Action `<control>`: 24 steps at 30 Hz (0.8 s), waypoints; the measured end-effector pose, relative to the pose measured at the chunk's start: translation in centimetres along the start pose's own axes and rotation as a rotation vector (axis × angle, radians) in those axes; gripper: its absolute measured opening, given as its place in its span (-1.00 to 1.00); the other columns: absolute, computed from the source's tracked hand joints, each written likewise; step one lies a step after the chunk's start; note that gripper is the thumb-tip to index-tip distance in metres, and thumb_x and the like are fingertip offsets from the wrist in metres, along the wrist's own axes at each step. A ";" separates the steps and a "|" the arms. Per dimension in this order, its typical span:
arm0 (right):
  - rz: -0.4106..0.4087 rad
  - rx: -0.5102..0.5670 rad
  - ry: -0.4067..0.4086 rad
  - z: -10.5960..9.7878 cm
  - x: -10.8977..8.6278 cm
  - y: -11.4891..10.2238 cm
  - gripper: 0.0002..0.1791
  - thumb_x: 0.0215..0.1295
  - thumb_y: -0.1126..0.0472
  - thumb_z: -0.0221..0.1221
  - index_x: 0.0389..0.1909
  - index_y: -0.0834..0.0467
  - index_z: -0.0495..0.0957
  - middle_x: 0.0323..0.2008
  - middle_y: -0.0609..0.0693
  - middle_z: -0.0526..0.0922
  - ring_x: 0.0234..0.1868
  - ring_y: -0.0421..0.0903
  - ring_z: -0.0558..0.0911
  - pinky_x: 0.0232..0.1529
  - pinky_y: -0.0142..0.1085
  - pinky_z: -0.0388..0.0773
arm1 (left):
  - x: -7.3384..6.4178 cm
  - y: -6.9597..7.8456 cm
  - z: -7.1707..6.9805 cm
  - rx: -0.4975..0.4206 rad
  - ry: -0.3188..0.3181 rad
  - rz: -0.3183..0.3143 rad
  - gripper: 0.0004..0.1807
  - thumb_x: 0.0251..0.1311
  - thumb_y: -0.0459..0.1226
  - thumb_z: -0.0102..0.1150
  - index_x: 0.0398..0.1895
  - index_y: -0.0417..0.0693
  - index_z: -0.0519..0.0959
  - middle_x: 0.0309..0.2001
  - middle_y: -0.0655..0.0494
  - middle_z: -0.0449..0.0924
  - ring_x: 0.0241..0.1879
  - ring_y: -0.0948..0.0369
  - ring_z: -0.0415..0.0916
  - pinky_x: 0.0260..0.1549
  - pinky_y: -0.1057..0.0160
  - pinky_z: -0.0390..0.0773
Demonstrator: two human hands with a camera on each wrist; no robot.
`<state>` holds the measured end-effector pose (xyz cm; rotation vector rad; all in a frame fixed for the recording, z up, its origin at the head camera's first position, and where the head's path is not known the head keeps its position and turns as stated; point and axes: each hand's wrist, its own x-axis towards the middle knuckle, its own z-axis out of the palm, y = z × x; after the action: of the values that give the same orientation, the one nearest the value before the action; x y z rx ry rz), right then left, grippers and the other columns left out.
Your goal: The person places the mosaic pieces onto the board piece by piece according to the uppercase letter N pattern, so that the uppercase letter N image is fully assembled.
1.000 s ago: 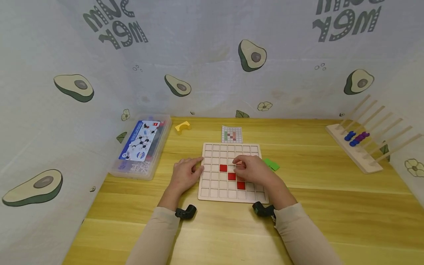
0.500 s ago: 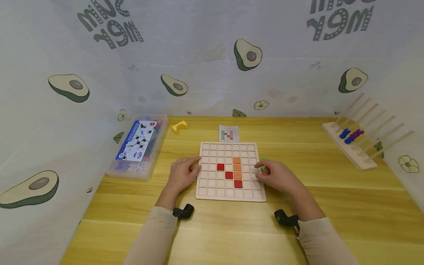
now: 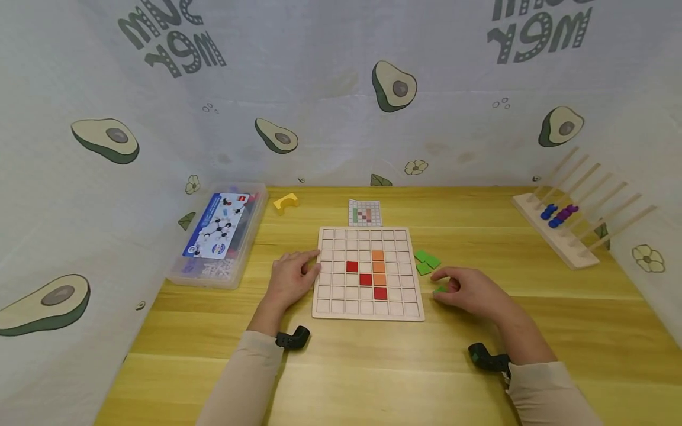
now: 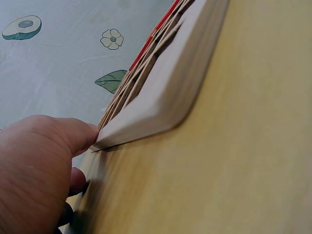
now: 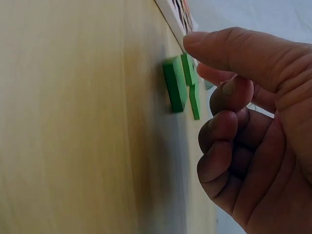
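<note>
The wooden grid board (image 3: 341, 307) lies on the table, with red tiles (image 3: 352, 267) set diagonally and a column of orange tiles (image 3: 378, 267) in its cells. My left hand (image 3: 290, 278) rests at the board's left edge, its fingertips touching the rim (image 4: 161, 92). To the right of the board, my right hand (image 3: 474, 291) hovers over a green tile (image 3: 440, 290), thumb and index finger apart. In the right wrist view that green tile (image 5: 175, 84) shows below the fingertips, apart from the thumb. More green tiles (image 3: 427, 260) lie beside the board's right edge.
A small pattern card (image 3: 365, 213) lies behind the board. A clear plastic box (image 3: 219, 234) stands at left, near a yellow arch block (image 3: 286, 203). At right is a wooden peg rack (image 3: 559, 236) with blue and purple beads. A printed curtain surrounds the table.
My right hand has left the orange tiles on the board and moved right to the green tiles, uncovering the orange column. The left hand keeps to the board's edge.
</note>
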<state>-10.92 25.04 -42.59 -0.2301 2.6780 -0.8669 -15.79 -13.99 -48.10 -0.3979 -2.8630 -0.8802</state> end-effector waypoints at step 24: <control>0.069 0.021 -0.077 -0.4 -0.8 1.4 -0.55 0.27 0.16 0.39 0.16 0.18 0.60 -0.46 -0.04 0.44 -0.45 -0.11 0.40 -0.47 -0.32 0.28 | 0.1 -0.1 0.0 0.008 -0.003 0.005 -0.59 0.40 -0.06 0.21 0.27 0.14 0.64 -0.54 0.22 0.38 -0.39 0.19 0.28 -0.25 0.17 0.13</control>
<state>-10.40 26.58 -42.97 -0.1616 2.5887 -0.8467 -15.88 -14.00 -48.14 -0.4061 -2.8657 -0.8674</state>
